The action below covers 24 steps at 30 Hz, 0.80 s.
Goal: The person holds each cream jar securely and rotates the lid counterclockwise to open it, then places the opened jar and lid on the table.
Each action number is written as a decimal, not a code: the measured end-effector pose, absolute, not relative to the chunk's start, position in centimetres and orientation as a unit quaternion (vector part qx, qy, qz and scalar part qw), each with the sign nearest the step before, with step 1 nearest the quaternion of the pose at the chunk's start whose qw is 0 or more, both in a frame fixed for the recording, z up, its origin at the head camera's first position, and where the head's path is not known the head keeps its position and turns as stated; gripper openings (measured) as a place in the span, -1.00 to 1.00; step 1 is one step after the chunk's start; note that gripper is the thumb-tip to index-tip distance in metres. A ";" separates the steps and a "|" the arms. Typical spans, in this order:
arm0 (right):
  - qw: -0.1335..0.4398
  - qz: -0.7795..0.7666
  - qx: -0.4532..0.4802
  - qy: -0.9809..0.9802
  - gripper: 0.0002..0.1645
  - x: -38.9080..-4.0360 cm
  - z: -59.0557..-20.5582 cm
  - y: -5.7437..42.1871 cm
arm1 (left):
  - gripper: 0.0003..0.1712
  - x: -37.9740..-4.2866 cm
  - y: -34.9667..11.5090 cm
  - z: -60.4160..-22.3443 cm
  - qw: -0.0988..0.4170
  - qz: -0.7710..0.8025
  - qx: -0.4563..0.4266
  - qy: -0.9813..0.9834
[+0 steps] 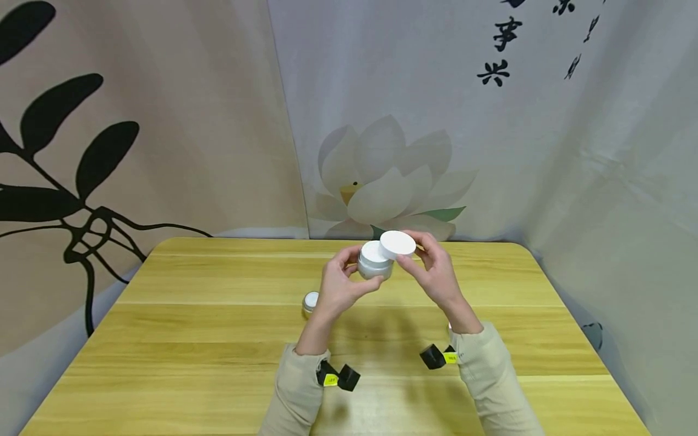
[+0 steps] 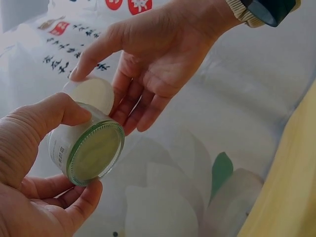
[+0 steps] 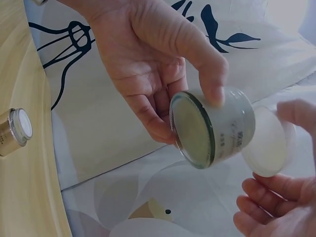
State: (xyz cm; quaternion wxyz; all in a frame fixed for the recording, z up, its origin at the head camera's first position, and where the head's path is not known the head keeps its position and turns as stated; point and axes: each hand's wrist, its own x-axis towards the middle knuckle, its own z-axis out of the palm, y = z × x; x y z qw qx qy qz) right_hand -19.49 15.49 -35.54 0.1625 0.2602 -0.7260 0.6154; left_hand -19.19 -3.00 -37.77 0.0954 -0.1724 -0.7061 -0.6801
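Observation:
My left hand (image 1: 340,284) grips a glass jar (image 1: 374,266) above the table's far part, thumb on one side and fingers on the other. Its thick clear base (image 2: 97,153) faces the left wrist camera, and small dark print shows on its side in the right wrist view. A round white lid (image 1: 397,244) is pinched at its rim by my right hand (image 1: 433,272). The lid sits off to the side of the jar's top and overlaps it in the head view; whether they touch I cannot tell.
A small gold jar (image 3: 12,132) with a white top stands on the wooden table (image 1: 218,339), left of my left hand. Something small and white is mostly hidden by my right wrist. Behind the table hangs a printed curtain (image 1: 218,121).

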 end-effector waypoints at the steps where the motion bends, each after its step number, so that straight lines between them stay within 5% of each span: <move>1: 0.163 0.617 0.260 -0.725 -0.53 -19.5 -35.6 15.6 | -0.41 -19.2 -3.0 -37.8 0.095 -0.680 -0.171 -0.706; 24: 0.152 0.639 0.185 -0.731 -0.50 -19.0 -36.7 17.7 | -0.39 -19.4 -3.5 -38.3 0.096 -0.684 -0.158 -0.705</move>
